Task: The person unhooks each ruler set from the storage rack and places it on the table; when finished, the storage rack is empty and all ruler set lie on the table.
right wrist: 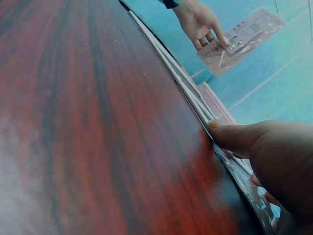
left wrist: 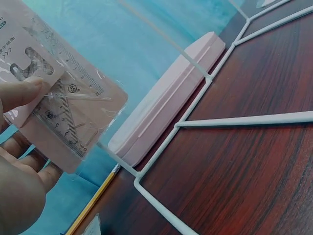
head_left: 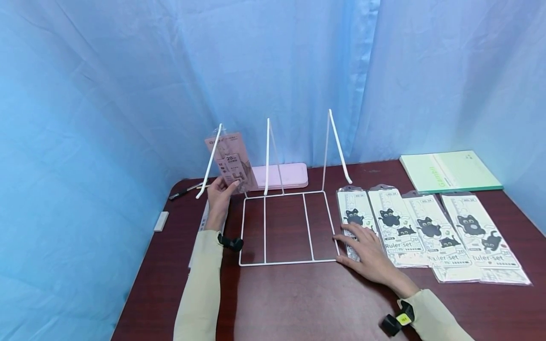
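Observation:
My left hand pinches a pink packaged ruler set, thumb in front and fingers behind. The pack stands tilted at the left of a white wire rack, behind its left prong in the head view. Clear rulers and a set square show through the wrapping in the left wrist view. My right hand rests at the rack's front right corner, thumb against the wire. Its other fingers lie by the rack's side and over the nearest white cat-print ruler set.
Several cat-print ruler sets overlap on the right. Behind the rack lies a pink case. A green notebook is at the back right. A pen, a pencil, a white eraser-like block and another flat pack lie left.

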Tool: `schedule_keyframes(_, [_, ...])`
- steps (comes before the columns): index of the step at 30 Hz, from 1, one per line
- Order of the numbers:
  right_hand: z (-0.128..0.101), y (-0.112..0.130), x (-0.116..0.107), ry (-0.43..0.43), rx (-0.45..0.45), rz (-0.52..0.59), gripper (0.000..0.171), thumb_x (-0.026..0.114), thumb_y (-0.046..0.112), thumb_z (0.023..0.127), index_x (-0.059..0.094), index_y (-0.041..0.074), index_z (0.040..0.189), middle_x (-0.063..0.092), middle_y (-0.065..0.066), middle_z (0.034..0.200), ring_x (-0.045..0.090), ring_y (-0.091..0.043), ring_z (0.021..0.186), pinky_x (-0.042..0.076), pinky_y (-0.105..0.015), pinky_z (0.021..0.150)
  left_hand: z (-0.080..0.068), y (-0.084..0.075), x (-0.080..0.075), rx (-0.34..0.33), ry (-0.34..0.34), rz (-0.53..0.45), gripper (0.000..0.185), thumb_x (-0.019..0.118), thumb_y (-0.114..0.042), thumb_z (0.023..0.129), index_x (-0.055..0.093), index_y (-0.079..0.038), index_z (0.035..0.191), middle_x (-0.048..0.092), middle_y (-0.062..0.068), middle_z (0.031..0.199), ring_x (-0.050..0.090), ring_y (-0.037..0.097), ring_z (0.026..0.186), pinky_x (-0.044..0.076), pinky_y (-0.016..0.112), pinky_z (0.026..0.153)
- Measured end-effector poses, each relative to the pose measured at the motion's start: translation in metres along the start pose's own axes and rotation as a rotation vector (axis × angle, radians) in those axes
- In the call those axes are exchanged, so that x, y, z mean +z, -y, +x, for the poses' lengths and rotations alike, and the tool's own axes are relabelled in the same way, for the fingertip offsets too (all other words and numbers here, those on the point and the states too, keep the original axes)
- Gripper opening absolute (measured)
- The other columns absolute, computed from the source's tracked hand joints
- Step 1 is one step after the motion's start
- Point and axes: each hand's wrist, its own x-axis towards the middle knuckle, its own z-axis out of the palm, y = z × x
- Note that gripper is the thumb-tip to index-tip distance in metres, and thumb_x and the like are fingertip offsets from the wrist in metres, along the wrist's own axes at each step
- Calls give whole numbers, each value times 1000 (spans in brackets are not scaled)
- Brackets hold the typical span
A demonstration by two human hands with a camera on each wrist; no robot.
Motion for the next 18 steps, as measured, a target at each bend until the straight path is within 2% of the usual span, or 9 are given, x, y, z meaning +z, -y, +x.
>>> schedule_keyframes(7, [1, 1, -1, -4, -5, -1, 51, 80, 31, 80, 67, 15, 127, 55, -18, 141, 42, -44, 135, 28, -66, 107, -2, 4, 1, 9, -18, 18, 31, 70, 2, 89, 67, 9, 120, 74, 2, 98, 68, 0, 80, 54, 15, 71])
schedule_keyframes(15, [1, 2, -2, 1, -2, 1, 52, 80, 30, 80, 67, 15, 127, 55, -18, 142, 42, -44, 135, 27, -66, 108, -8, 6, -1, -4, -2, 37, 30, 64, -1, 95, 65, 4, 124, 70, 22, 118, 68, -1, 86, 56, 17, 75])
schedule_keyframes(18, [1, 2, -2, 2, -1, -1, 52, 80, 30, 80, 67, 15, 128, 55, -18, 142, 42, -44, 136, 27, -66, 108, -10, 6, -2, -3, -1, 27, 30, 63, 1, 95, 64, 5, 125, 68, 26, 121, 68, -1, 86, 56, 16, 75])
